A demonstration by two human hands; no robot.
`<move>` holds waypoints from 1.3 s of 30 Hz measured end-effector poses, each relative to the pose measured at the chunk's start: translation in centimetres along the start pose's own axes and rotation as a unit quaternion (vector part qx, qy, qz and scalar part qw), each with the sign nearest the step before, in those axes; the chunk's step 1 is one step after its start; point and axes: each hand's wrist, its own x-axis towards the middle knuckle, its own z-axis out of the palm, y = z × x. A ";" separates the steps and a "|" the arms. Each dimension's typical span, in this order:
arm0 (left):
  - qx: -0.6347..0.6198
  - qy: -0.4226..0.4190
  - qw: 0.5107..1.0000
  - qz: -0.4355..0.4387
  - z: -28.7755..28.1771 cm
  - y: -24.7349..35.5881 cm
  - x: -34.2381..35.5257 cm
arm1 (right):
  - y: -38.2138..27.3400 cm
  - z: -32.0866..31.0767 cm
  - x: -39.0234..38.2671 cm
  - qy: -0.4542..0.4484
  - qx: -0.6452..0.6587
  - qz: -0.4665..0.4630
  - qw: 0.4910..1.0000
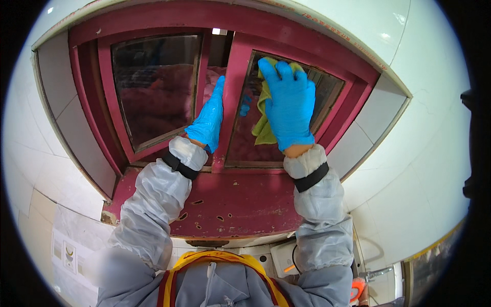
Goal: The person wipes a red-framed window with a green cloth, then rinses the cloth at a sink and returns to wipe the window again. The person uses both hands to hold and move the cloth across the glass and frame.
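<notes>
In a blue glove, my right hand (290, 105) presses a green cloth (264, 128) against the upper part of the right window pane (244, 151). Its fingers bend over the cloth, which hangs down along the left side of the hand. My left hand (208, 118), also gloved in blue, is turned edge-on with straight fingers, holding nothing. It rests by the red middle upright (231, 97) of the sliding window; whether the palm touches it I cannot tell. A faint blue reflection shows in the right pane.
The left pane (153, 97) is dark, with pinkish shapes showing in it. Below the window lies a red sill (245, 204) with chipped paint. White tiled walls (424, 128) surround the recess. At lower right are a metal tap (379, 272) and an orange object (357, 289).
</notes>
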 end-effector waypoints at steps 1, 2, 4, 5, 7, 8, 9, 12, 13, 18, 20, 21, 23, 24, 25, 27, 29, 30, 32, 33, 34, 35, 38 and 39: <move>-0.002 -0.012 1.000 0.005 0.1 0.0 -0.1 | 0.0 -0.1 0.0 -0.025 0.002 0.005 1.000; -0.003 -0.011 1.000 -0.006 0.1 0.0 -0.2 | -0.1 -0.2 0.0 0.002 -0.004 0.000 1.000; 0.008 -0.025 1.000 -0.012 0.1 0.2 -0.3 | -0.1 -0.4 0.1 0.013 -0.001 0.004 1.000; 0.017 -0.040 0.999 -0.006 0.0 0.3 -0.3 | -0.1 -0.5 0.1 -0.020 0.000 0.011 1.000; 0.041 -0.061 0.997 0.000 -0.2 0.5 -0.2 | -0.1 -0.6 0.2 0.038 0.008 -0.001 0.999; 0.054 -0.069 0.996 0.001 -0.3 0.5 -0.1 | -0.1 -0.5 0.3 0.005 0.005 0.009 1.000; 0.079 -0.048 0.996 -0.020 -0.3 0.5 0.0 | -0.1 -0.5 0.3 0.010 0.004 0.008 1.000; 0.009 -0.071 0.997 -0.042 -0.2 0.3 0.1 | 0.0 -0.3 0.2 0.009 0.014 0.008 1.000; 0.005 -0.051 0.998 -0.030 0.0 0.2 0.0 | 0.1 -0.2 0.2 0.047 0.022 -0.001 0.999; -0.033 -0.043 0.998 -0.043 0.5 0.2 -0.1 | 0.0 0.0 0.1 0.036 0.015 0.003 0.999; -0.012 -0.045 0.998 -0.037 0.4 0.4 -0.1 | -0.1 -0.2 0.2 0.028 0.019 0.008 0.999; 0.001 -0.038 0.998 -0.044 0.3 0.4 -0.1 | -0.1 -0.3 0.3 0.019 0.019 0.013 1.000; 0.004 -0.050 0.998 -0.049 0.1 0.4 0.1 | -0.2 -0.4 0.4 0.010 0.018 0.020 1.000; 0.005 -0.057 0.997 -0.056 0.0 0.3 0.1 | -0.3 -0.5 0.2 0.011 0.015 0.022 1.000; -0.001 -0.056 0.997 -0.052 -0.1 0.2 0.1 | -0.3 -0.5 0.2 0.041 0.009 0.016 0.999; -0.013 -0.066 0.997 -0.037 0.0 0.1 0.2 | -0.4 -0.4 0.0 0.030 0.009 0.007 0.999; -0.023 -0.046 0.998 -0.047 0.1 0.1 0.1 | -0.4 -0.3 -0.1 0.011 0.009 0.007 1.000; -0.025 -0.039 0.998 -0.051 0.3 0.2 0.0 | -0.3 -0.2 -0.1 -0.017 0.010 0.017 1.000; -0.038 -0.041 0.998 -0.035 0.6 0.5 -0.3 | -0.3 -0.2 -0.2 -0.044 0.015 0.027 0.999; -0.042 -0.032 0.998 -0.040 0.7 0.7 -0.4 | -0.3 -0.2 -0.1 -0.043 0.018 0.027 0.999; -0.042 -0.048 0.997 -0.031 0.7 0.8 -0.6 | -0.4 -0.3 -0.3 0.000 0.025 0.016 1.000; -0.039 -0.054 0.997 -0.034 0.7 0.8 -0.6 | -0.4 -0.3 -0.3 -0.016 0.012 0.011 1.000; -0.024 -0.041 0.997 -0.059 0.1 0.2 0.0 | -0.5 0.0 -0.3 0.052 0.003 -0.018 0.998; -0.016 -0.031 0.997 -0.070 -0.3 -0.2 0.3 | -0.5 0.2 -0.2 0.067 0.016 -0.017 0.997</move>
